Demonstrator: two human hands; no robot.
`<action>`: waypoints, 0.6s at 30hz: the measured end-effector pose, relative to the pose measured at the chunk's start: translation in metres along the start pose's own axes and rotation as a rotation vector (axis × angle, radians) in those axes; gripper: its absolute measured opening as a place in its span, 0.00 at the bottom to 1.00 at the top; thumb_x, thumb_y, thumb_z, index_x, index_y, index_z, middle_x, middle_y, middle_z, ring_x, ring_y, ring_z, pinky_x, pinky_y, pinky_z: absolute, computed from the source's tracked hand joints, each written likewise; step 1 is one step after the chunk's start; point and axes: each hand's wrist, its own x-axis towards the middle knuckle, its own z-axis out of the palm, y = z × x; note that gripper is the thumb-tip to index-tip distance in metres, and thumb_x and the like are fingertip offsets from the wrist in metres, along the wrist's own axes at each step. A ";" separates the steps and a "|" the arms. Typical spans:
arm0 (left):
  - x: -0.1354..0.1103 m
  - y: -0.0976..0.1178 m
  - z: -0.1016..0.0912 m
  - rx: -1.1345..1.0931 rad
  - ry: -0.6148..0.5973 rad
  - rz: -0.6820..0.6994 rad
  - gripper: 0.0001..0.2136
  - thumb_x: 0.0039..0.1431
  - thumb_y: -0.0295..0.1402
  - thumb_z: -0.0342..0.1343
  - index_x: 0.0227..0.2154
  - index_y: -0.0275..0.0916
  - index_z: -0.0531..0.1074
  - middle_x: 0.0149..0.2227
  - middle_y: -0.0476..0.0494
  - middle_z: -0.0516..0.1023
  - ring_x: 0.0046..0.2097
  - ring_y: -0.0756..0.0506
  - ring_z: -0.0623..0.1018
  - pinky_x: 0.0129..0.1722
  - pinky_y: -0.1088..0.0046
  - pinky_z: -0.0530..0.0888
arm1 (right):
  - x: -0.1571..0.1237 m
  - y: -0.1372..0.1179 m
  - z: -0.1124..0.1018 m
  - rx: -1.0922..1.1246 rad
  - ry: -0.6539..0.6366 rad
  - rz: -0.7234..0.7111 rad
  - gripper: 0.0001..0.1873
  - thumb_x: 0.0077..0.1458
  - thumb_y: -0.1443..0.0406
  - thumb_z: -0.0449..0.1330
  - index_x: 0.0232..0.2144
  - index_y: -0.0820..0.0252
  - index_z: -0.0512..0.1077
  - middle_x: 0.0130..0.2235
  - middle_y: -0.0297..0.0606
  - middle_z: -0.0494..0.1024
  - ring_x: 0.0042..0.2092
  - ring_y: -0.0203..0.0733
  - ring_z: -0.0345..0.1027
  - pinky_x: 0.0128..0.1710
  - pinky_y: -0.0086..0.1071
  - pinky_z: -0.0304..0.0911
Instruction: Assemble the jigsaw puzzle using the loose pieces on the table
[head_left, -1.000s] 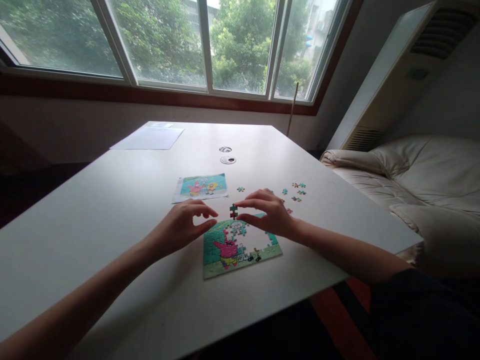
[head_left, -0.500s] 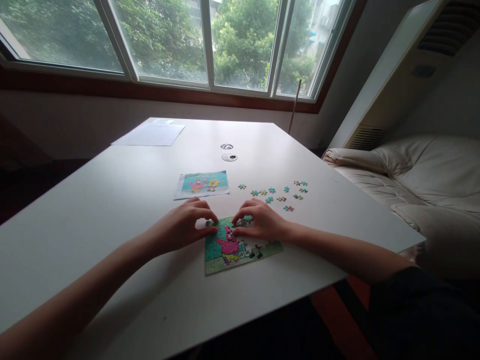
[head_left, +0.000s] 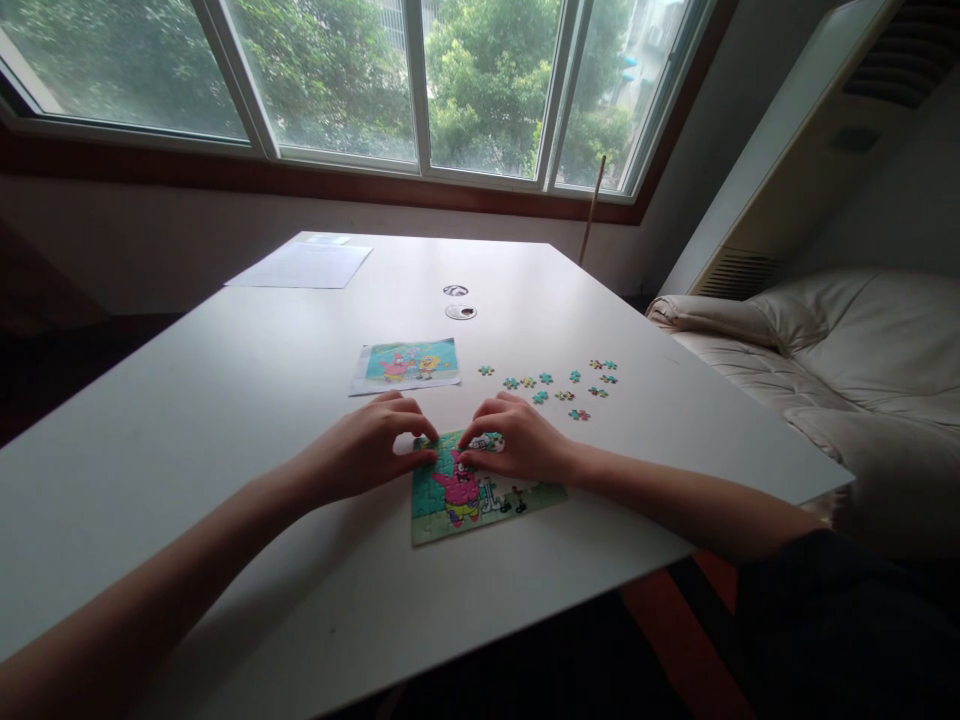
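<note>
A partly assembled cartoon jigsaw puzzle [head_left: 427, 510] lies on the white table in front of me, with a pink starfish figure on its left half. My left hand [head_left: 382, 438] grips the puzzle's upper left edge between thumb and curled fingers. From the right, my right hand [head_left: 517, 438] reaches over the upper middle of the puzzle, its thumb and forefinger bent close together beside the starfish's head. Whatever is between those fingertips is too small to make out. Part of the puzzle's upper right is hidden under this hand.
Several loose puzzle pieces [head_left: 546, 378] are scattered beyond my right hand. A printed reference picture [head_left: 409, 362] lies behind the puzzle. Farther back are two round discs [head_left: 460, 312] and a white sheet [head_left: 300, 268]. A beige sofa [head_left: 810, 340] stands to the right.
My right hand's fingertips have shifted slightly left across the puzzle, toward the starfish's head. My left hand stays at the puzzle's edge.
</note>
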 end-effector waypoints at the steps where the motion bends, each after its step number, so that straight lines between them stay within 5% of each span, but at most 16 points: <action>1: 0.000 0.000 0.000 -0.004 -0.001 0.001 0.07 0.54 0.38 0.58 0.33 0.43 0.76 0.32 0.45 0.75 0.38 0.43 0.71 0.36 0.69 0.67 | 0.000 -0.001 0.000 -0.005 -0.004 0.002 0.10 0.50 0.58 0.63 0.30 0.58 0.77 0.32 0.37 0.75 0.35 0.37 0.65 0.39 0.32 0.59; 10: 0.000 0.002 -0.001 0.028 -0.017 -0.006 0.07 0.55 0.38 0.57 0.34 0.43 0.76 0.32 0.45 0.75 0.38 0.43 0.71 0.36 0.68 0.68 | 0.002 -0.002 -0.008 0.027 -0.051 0.058 0.10 0.51 0.59 0.63 0.32 0.58 0.78 0.32 0.37 0.76 0.36 0.37 0.66 0.40 0.32 0.59; 14: 0.000 0.002 -0.003 0.025 -0.053 -0.001 0.08 0.56 0.38 0.55 0.36 0.44 0.75 0.34 0.45 0.75 0.38 0.43 0.71 0.36 0.67 0.69 | 0.006 0.007 -0.028 0.028 -0.017 0.120 0.08 0.54 0.63 0.60 0.33 0.60 0.77 0.31 0.37 0.76 0.34 0.35 0.67 0.39 0.32 0.60; 18: 0.001 0.004 -0.007 0.009 -0.092 0.017 0.08 0.57 0.36 0.53 0.36 0.43 0.75 0.35 0.44 0.75 0.37 0.44 0.72 0.36 0.67 0.70 | 0.003 0.025 -0.052 -0.023 -0.116 0.099 0.08 0.55 0.64 0.59 0.34 0.61 0.76 0.32 0.38 0.76 0.34 0.34 0.67 0.34 0.30 0.61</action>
